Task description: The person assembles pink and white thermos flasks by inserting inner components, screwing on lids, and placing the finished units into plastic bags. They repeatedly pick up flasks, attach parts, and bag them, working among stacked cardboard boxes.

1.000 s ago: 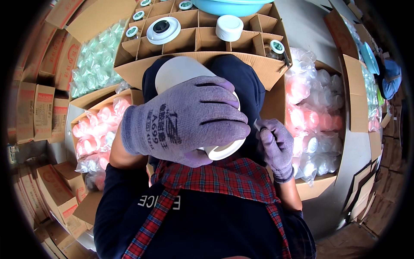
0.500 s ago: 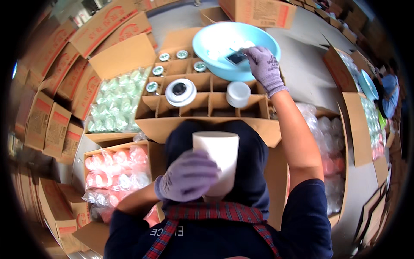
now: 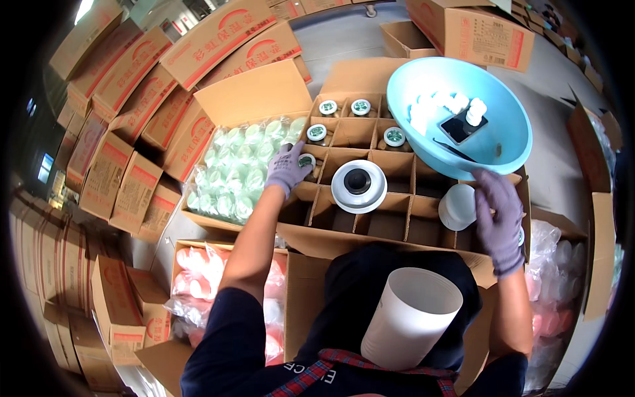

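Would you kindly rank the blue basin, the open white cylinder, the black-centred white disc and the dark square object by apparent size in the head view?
Largest to smallest:
Blue basin
Open white cylinder, perhaps enlarged by nearness
Black-centred white disc
Dark square object

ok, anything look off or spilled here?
Two mild things: the white open-topped cylinder sits tilted and unheld in the lap, so it looks precarious; and a dark rectangular slab lies among white pieces in the blue basin, unlike them. No spill visible.

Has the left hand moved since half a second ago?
Yes. Against the divided carton, the left hand went forward and leftward, from the white cylinder to a green-topped jar.
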`<state>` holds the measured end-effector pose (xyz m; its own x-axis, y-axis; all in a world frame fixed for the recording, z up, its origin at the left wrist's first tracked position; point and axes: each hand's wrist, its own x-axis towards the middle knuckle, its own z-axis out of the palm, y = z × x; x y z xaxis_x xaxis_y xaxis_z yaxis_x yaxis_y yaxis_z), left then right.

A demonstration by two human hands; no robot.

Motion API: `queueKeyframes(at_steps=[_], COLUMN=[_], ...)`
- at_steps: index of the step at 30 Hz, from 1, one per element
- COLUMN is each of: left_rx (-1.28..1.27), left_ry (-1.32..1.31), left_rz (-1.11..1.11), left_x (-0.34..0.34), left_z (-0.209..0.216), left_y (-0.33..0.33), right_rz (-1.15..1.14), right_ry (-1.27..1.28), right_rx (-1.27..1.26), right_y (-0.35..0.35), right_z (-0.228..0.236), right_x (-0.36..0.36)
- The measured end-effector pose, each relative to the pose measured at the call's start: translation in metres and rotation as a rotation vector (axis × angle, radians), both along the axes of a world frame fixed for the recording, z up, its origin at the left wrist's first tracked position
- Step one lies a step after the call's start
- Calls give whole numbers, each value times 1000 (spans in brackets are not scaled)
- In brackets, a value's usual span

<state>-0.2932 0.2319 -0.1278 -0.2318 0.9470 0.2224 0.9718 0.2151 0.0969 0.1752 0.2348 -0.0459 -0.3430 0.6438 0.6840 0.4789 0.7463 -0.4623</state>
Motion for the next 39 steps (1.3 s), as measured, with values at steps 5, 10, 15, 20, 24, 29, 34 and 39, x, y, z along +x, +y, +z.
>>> queueKeyframes(at_steps=[5,10,15,20,24,29,34,39], left_rx=[-500,-73,671,523,515,235,-282,-191], left_ry=[113,59,-252,-1117,-736,-859,-851,-1111], left_rz=[-70,-51,-258,-530,-621,-663,-637,-858], left_x=[8,14,79,186,243,236,270,276], left_z=[10,88,210,231,172,105,90,71], left_y=[51,-5,-81,-133,-144,-166,-228,-269], right_rz=[23,11,209,840,628,411,363,610], right_ry=[-3,55,117,958,1045,870,353,163], right_rx=[-70,-223,-425,-824,-973,-1013,-884,-915], right_y=[-43,-71,-67,-76,-77,-81,-77,-120], right_z=[-16,-12,-1,23,20,-14,-5,-2], right_x=[3,28,10,-28,14,101,132,157])
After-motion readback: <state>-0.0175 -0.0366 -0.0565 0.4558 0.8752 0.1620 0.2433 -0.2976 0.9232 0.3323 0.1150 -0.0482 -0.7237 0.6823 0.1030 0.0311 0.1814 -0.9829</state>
